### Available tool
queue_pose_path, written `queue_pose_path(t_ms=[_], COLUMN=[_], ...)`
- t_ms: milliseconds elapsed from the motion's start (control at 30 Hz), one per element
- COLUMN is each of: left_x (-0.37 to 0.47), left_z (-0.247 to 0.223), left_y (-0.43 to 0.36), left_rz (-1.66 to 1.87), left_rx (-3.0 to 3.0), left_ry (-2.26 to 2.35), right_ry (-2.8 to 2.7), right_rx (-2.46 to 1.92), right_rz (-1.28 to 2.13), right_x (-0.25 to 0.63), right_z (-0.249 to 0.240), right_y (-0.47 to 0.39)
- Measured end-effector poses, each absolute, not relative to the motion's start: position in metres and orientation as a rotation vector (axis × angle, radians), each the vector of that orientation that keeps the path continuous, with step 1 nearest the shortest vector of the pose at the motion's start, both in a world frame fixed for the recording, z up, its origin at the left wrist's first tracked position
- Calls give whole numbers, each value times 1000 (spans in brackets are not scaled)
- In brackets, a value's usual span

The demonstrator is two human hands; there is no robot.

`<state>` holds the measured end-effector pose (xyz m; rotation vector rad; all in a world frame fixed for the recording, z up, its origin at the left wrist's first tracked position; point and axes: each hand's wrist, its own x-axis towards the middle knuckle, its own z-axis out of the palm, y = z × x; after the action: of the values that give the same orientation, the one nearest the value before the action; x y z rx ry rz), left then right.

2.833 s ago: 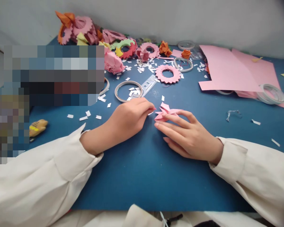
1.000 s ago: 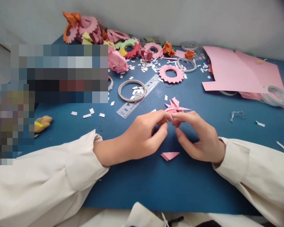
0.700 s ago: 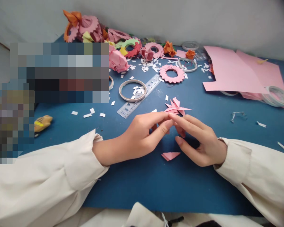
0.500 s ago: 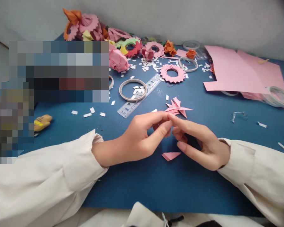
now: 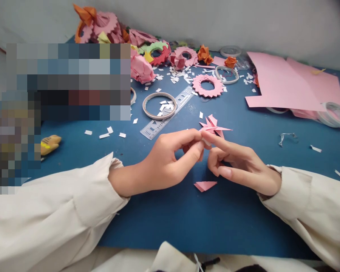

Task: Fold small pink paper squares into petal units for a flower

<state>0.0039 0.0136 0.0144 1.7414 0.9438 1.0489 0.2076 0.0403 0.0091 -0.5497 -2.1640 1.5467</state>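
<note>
Right hand (image 5: 240,162) has edged rightward, thumb apart, left hand (image 5: 175,158) pinched together, pink triangle (image 5: 206,186) lying crosswise, tip right.

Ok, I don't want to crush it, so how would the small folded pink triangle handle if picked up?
The folded pink triangle is probably very light, being just a small piece of paper. Its layers suggest more stiffness than a flat sheet, though hard squeezing could crease it. With straight edges, it seems unlikely to roll.

Tabletop (image 5: 187,226): pile (image 5: 106,24) nr back L corner; sheets (image 5: 283,79) twd back R; tape ring (image 5: 158,118) on ruler (image 5: 153,130), L of ctr; star (image 5: 212,122) behind wedge (image 5: 205,186).
</note>
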Motion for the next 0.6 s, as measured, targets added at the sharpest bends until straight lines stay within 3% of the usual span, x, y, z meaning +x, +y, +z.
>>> queue_pose_path(t_ms=[267, 467, 600], left_x=[3, 5, 5], left_z=[19, 18, 17], left_y=[13, 14, 15], left_rz=[1022, 1033, 1028], left_rx=[1704, 1767, 1676], left_ry=[989, 984, 1022], right_ry=[-2232, -2335, -2217], right_rx=[-588, -573, -565], right_rz=[1258, 710, 624], right_x=[204, 204, 206], right_z=[7, 6, 5], right_y=[35, 30, 28])
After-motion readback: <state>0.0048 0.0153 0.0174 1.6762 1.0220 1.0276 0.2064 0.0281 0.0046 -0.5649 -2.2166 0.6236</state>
